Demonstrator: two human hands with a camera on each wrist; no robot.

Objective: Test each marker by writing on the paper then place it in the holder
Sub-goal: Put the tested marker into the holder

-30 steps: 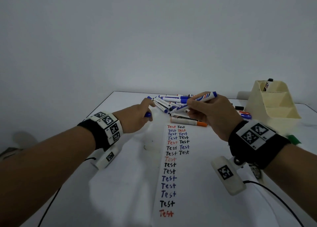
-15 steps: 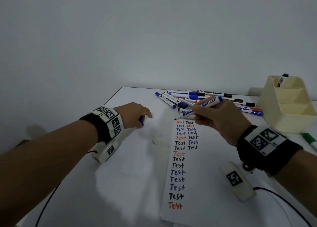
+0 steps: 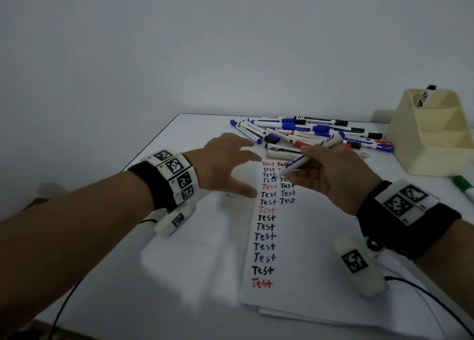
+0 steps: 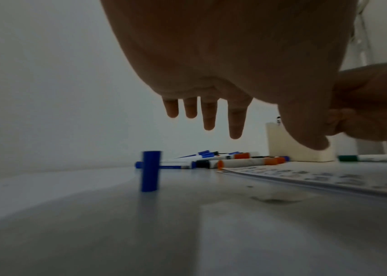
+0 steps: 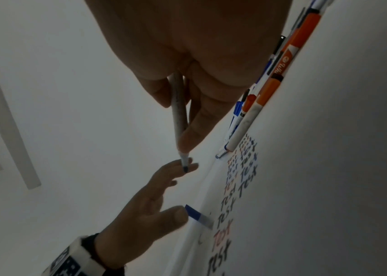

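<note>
Head view: right hand [image 3: 333, 175] pinches uncapped marker [image 3: 310, 155], tip just above paper [image 3: 295, 237]. Left hand [image 3: 225, 165] fingers spread, holding nothing; blue cap [image 4: 150, 170] stands beside it. Testing step; next: write, recap, holder [image 3: 431, 134].

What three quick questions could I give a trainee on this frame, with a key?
1. True or false: the right hand grips an uncapped marker.
2. Where is the blue cap? A) on the marker B) standing on the table C) in the holder
3. Fill in: the left hand has its fingers ____ and holds nothing.

Key
1. True; its bare tip points at the paper.
2. B, upright beside the paper's edge.
3. Spread.
</note>
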